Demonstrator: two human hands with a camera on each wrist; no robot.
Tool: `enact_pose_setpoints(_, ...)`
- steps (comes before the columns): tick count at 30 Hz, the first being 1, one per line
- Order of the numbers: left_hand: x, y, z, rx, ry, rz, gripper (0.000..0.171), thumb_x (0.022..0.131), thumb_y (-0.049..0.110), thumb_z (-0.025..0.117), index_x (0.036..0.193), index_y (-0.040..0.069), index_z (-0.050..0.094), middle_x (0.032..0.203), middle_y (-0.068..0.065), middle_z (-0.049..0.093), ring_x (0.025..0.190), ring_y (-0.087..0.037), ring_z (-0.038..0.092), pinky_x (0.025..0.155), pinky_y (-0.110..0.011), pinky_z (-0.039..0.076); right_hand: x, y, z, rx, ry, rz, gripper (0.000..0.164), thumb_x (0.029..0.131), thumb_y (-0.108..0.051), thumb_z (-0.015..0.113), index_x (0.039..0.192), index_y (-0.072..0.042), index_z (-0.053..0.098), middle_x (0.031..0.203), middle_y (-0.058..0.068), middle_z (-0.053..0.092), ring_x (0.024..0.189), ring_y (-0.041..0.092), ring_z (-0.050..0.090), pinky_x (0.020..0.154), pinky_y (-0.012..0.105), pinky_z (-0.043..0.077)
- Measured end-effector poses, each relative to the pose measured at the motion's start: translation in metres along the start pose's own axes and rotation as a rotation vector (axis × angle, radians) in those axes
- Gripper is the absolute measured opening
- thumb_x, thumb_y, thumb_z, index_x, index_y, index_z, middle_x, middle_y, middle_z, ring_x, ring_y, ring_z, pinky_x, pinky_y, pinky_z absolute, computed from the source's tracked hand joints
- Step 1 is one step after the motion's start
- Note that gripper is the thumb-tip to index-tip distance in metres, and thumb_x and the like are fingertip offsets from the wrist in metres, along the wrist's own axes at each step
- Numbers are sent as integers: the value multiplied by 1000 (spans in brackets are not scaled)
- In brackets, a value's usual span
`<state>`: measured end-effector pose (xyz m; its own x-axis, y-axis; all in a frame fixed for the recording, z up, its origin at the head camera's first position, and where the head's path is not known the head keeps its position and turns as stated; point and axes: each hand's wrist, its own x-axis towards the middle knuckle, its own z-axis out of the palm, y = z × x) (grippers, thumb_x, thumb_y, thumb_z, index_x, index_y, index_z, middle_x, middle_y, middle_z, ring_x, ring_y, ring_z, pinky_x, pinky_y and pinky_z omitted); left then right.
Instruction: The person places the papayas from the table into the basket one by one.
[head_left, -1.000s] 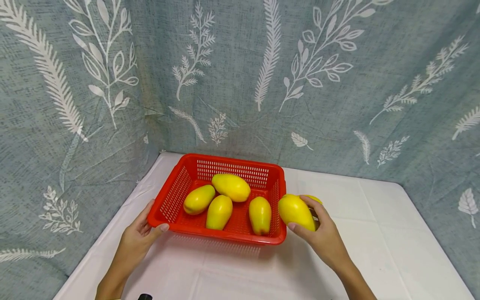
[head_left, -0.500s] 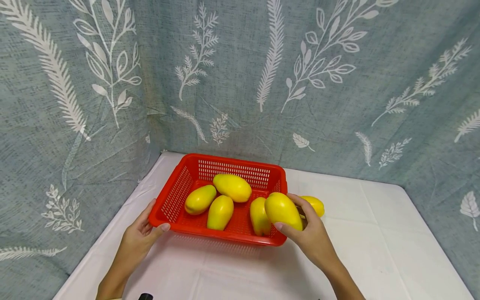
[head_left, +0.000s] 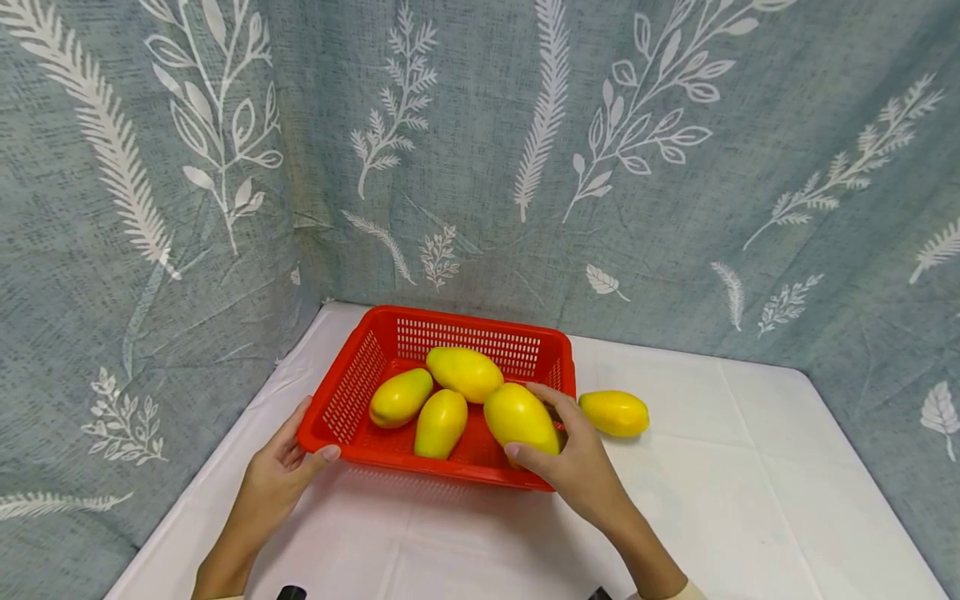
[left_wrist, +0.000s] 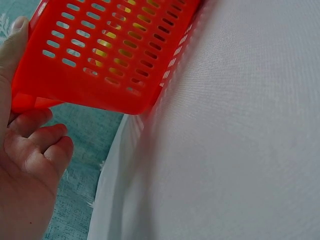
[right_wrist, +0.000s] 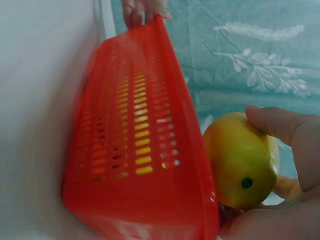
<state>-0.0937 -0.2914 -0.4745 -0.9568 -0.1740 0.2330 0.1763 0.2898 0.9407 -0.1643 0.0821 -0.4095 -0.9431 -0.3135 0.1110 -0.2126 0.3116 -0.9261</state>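
A red plastic basket [head_left: 390, 459] with slotted walls stands on the white-covered table. My left hand [head_left: 273, 475] grips its front left corner, thumb over the rim and fingers beneath. In my right hand [head_left: 581, 467] is a yellow mango [head_left: 521, 417], held between thumb and fingers over the right part of the basket; its dark-spotted end [right_wrist: 246, 182] faces the right wrist camera. Inside lie a mango at the back [head_left: 465, 373], one at the left [head_left: 401, 398] and one in front [head_left: 441, 423]. The held mango hides whatever lies beneath it.
Another yellow mango [head_left: 615, 413] lies on the tablecloth [head_left: 720, 483] just right of the basket. Grey-green curtains [head_left: 480, 167] with white leaf prints hang behind and at both sides. A small black object [head_left: 291, 592] shows at the bottom edge.
My right hand has carried its mango leftward, from beside the basket's right wall to above its inside. The mango on the table has come into full view. My left hand stays put.
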Motion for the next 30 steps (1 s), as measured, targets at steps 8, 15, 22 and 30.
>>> enact_pose_setpoints(8,-1,1,-1,-17,-5,0,88,99,5,75,169,3,21,168,-29,30,128,14,49,98,-6,47,8,0,18,1,-12,-23,71,85,-28,88,150,-26,57,140,-2,56,120,25,56,98,42,54)
enact_pose_setpoints(15,-1,0,-1,8,-6,-2,88,100,8,75,169,3,21,168,-29,32,128,14,48,98,-6,47,12,-2,23,-25,-12,-32,72,85,-29,89,150,-25,58,139,-4,57,121,21,55,101,42,53)
enact_pose_setpoints(22,-1,1,-1,-2,-4,-3,88,99,8,75,169,3,21,167,-29,34,126,15,50,97,-6,48,12,-4,23,-41,-21,-53,71,86,-24,88,150,-26,57,141,-4,58,129,23,57,104,45,52)
enact_pose_setpoints(30,-2,1,-1,14,-5,1,88,99,8,75,168,2,21,166,-30,34,127,14,50,98,-6,47,10,-4,18,-7,-25,-57,71,87,-19,88,150,-26,57,148,4,57,131,27,57,105,51,52)
